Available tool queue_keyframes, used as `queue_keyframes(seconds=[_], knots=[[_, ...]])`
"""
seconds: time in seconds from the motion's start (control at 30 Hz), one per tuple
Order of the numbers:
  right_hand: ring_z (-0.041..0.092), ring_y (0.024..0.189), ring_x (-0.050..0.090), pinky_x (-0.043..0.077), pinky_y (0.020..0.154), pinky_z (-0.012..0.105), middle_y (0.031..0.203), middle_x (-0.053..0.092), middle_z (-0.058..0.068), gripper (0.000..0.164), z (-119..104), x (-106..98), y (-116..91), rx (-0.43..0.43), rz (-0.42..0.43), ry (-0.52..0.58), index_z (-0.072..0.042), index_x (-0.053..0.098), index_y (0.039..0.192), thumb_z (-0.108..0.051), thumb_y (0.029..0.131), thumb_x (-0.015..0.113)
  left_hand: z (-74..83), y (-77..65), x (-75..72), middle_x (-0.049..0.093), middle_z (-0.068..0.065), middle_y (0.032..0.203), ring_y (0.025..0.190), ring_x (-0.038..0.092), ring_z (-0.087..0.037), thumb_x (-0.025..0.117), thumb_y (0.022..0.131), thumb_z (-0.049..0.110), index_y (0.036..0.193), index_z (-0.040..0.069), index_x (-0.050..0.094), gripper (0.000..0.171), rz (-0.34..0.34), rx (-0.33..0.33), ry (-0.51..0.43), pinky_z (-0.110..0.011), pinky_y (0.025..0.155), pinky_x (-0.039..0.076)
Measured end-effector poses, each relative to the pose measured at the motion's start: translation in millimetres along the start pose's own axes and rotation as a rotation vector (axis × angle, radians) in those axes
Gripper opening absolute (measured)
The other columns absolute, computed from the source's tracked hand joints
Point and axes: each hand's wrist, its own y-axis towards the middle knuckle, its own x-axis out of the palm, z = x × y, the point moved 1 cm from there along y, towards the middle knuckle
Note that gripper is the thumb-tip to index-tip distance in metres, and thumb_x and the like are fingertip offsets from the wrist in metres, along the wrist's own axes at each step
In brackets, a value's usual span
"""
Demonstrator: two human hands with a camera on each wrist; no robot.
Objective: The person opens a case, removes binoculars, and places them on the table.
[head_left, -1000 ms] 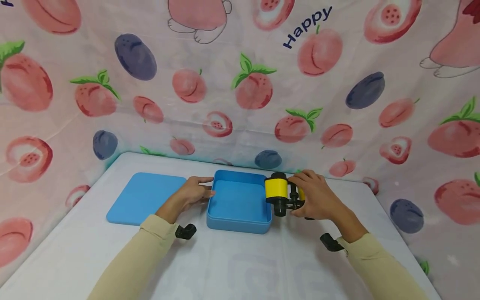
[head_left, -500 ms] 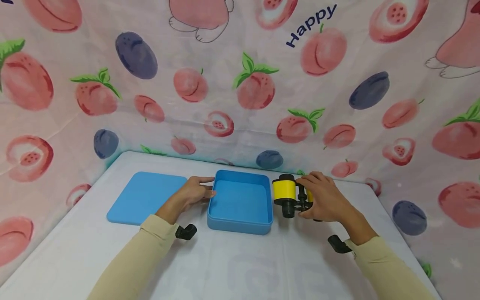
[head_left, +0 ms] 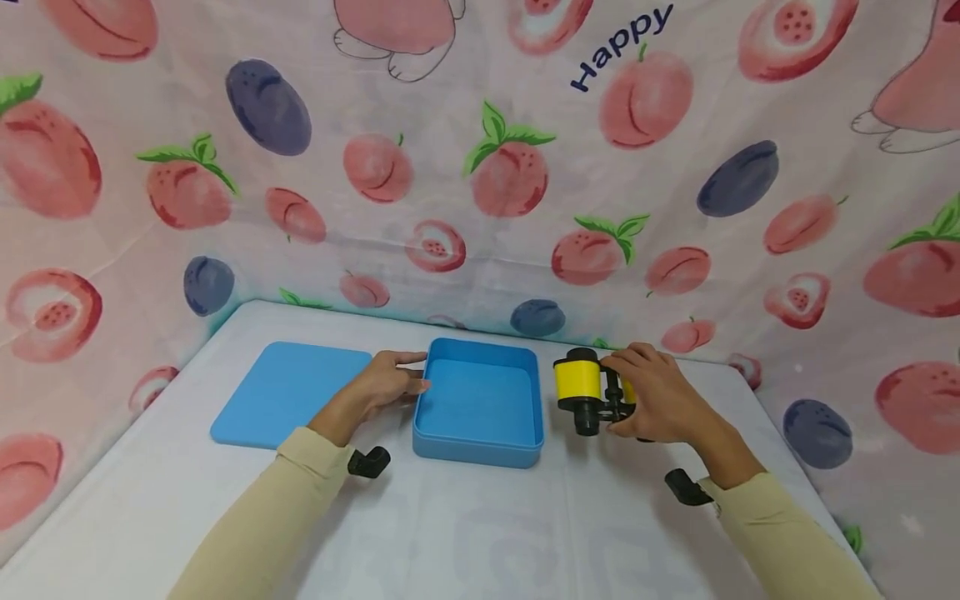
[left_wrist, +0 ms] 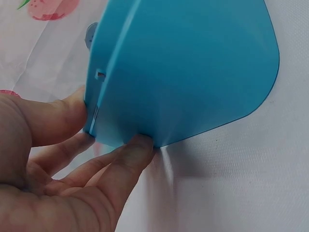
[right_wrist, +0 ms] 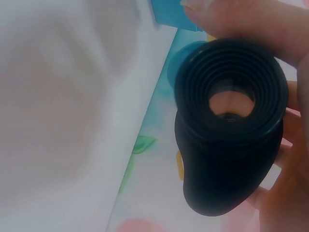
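My right hand (head_left: 658,396) grips a pair of yellow and black binoculars (head_left: 579,383) to the right of an open blue box (head_left: 480,452). In the right wrist view a black eyepiece (right_wrist: 229,130) of the binoculars faces the camera, and fingers wrap the far side. A gap separates the binoculars from the box. My left hand (head_left: 382,385) holds the box's left side. The left wrist view shows the left thumb (left_wrist: 67,113) at the upper edge and other fingers lower down against the blue box (left_wrist: 193,72). Nothing lies inside the box.
A flat blue lid (head_left: 296,392) lies on the white tabletop (head_left: 465,533), left of the box and partly behind the left hand. A fruit-printed cloth (head_left: 450,100) hangs behind the table. Each wrist carries a small black camera mount (head_left: 369,462).
My right hand has moved rightward with the binoculars, away from the box's right wall. The left hand, box and lid have stayed in place.
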Motion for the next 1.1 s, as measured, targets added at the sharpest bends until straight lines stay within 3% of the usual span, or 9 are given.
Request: queue_keyframes(seconds=[0.6,1.1], knots=[[0.042,0.137,0.040,0.034,0.112,0.071,0.143,0.061,0.020,0.091,7,-6,-2,0.000,-0.002,0.024,-0.005,0.059,0.143,-0.034,0.065,0.098,2.4,-2.9,-2.5,0.047,-0.029,0.158,0.143,0.054,-0.042,0.065,0.101,0.003,0.162,0.008,0.038,0.067,0.037,0.002,0.023,-0.053,0.114,0.049],[0.042,0.138,0.041,0.033,0.114,0.072,0.141,0.062,0.017,0.089,9,7,-9,0.016,-0.016,0.038,-0.005,0.061,0.141,-0.034,0.065,0.098,-0.4,-2.6,-0.6,0.047,-0.029,0.158,0.143,0.054,-0.042,0.064,0.101,0.003,0.161,0.007,0.039,0.065,0.028,-0.004,0.032,-0.054,0.114,0.049]])
